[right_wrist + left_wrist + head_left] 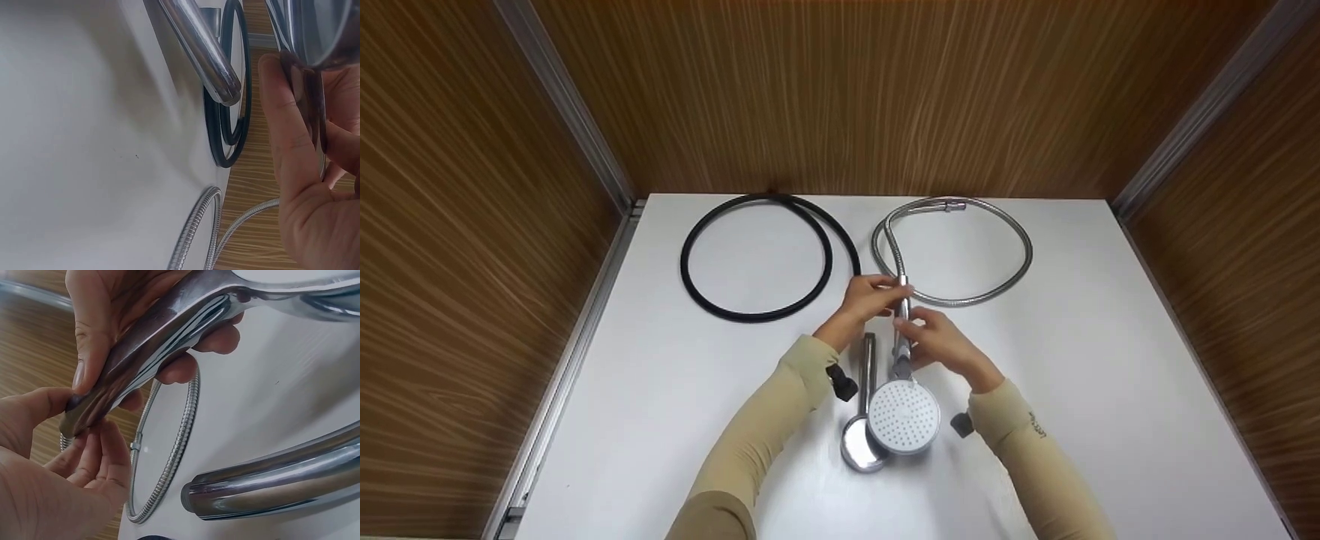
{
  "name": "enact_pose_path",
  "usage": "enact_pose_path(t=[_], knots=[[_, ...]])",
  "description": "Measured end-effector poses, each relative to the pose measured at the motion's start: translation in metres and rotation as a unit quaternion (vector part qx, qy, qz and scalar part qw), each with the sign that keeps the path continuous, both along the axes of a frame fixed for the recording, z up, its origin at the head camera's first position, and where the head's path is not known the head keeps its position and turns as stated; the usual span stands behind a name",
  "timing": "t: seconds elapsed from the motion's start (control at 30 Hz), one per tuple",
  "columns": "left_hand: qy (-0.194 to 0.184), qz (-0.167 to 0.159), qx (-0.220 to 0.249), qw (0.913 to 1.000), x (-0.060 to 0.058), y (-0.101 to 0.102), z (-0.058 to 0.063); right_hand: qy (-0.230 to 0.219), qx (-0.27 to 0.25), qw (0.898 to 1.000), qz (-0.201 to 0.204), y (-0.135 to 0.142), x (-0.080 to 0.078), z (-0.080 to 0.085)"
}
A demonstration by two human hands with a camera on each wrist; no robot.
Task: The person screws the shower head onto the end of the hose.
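Observation:
In the head view, a chrome hand shower (904,416) with a round white spray face is held above the table, its face up. My right hand (945,341) grips its handle, fingers along the underside and thumb on top. My left hand (870,300) pinches the end of the metal shower hose (894,244) where it meets the handle's tip. The left wrist view shows the left fingers (104,455) curled round that joint, partly hiding it. A second chrome hand shower (866,446) lies below, partly covered by the held one; its handle end (194,498) has no hose on it.
A black hose (757,318) lies coiled at the back left of the white table (660,420). The metal hose loops at the back right, its free end fitting (955,206) near the back edge. Wood-grain panels (840,97) enclose the back and both sides.

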State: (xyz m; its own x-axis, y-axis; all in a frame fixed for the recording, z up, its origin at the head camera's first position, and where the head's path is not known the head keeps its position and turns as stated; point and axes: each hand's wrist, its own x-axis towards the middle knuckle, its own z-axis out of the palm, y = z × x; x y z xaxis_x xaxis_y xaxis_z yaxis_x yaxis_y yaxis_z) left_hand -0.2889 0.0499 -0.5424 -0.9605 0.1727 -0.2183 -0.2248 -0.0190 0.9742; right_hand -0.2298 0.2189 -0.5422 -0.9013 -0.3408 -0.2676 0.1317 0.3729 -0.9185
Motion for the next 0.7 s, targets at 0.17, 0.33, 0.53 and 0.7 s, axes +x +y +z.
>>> enact_pose_path(t=[0.17,0.33,0.53,0.7], knots=[[0.005,-0.012,-0.024,0.9996,0.0019,-0.0018,0.0015,-0.004,-0.005,1.000,0.000,-0.0016,0.0009,0.0016],[-0.004,-0.007,-0.027,0.9996,0.0000,-0.0024,0.0012,-0.012,-0.003,1.000,-0.002,-0.0029,-0.0001,-0.0020],[-0.014,0.000,0.009,0.9999,-0.0012,-0.0020,0.0007,-0.004,-0.004,1.000,0.001,-0.0018,0.0002,-0.0003],[-0.007,-0.002,0.013,0.9999,-0.0002,-0.0024,0.0021,-0.002,-0.005,1.000,0.000,-0.0010,-0.0005,0.0001]])
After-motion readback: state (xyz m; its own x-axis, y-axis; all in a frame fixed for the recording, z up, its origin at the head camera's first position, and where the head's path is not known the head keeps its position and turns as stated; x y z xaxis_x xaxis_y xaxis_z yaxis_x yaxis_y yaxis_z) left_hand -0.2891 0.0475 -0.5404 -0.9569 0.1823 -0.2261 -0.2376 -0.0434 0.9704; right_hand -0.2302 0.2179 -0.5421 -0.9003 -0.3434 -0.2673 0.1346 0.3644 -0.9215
